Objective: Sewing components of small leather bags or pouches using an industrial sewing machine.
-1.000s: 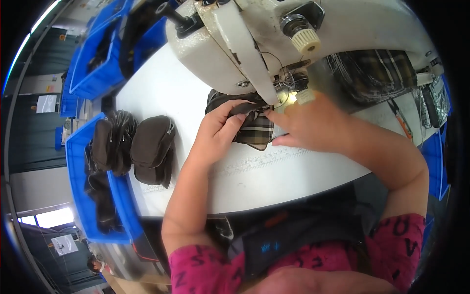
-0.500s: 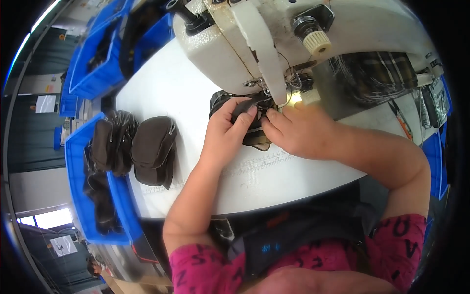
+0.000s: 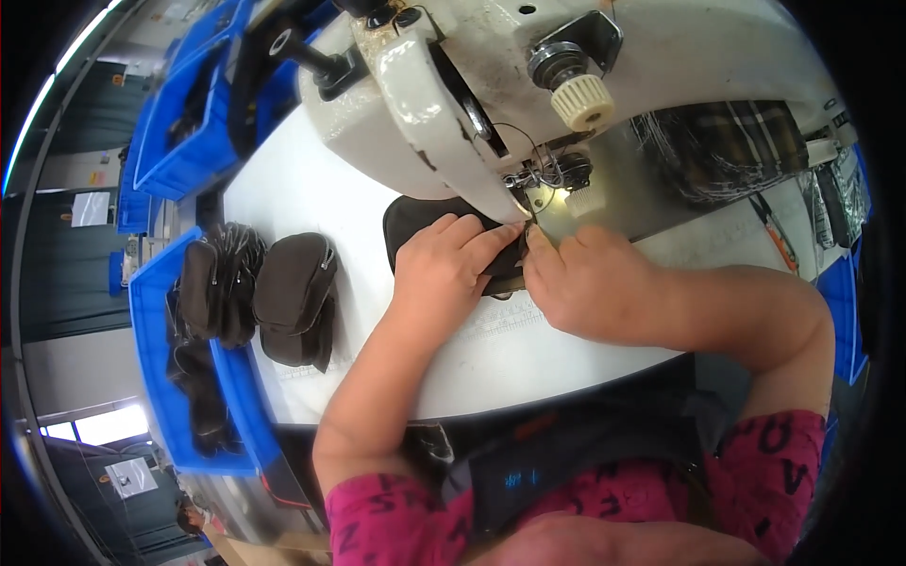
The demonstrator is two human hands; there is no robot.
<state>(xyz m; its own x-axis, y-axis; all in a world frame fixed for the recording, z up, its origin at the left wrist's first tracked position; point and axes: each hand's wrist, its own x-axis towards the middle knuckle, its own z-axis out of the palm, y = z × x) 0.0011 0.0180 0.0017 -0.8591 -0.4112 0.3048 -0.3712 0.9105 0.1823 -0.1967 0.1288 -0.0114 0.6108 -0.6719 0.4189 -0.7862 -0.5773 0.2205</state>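
Observation:
A dark brown fabric pouch (image 3: 408, 224) lies under the tip of the white sewing machine (image 3: 425, 123). My left hand (image 3: 439, 264) rests on its near side, with thumb and forefinger closed on the fabric close to the needle area. From the right, my right hand (image 3: 595, 283) pinches the pouch's edge, its fingertips almost meeting the left ones. The hands cover much of the pouch, and the exact stitching spot is hard to make out. A small lamp lights the spot just beyond my fingertips.
Two stacked dark pouches (image 3: 294, 288) sit on the white table (image 3: 472, 377) at the left. Beside them a blue bin (image 3: 156, 377) holds several more. Plastic-wrapped checked fabric (image 3: 727, 146) and orange-handled snips (image 3: 779, 241) lie at the right. Another blue bin (image 3: 193, 156) stands far left.
The pouch, bunched up before, now lies flatter and spreads farther left. The machine's head has swung round to the left. Both hands have shifted slightly nearer me, and my left fingers have flattened onto the fabric.

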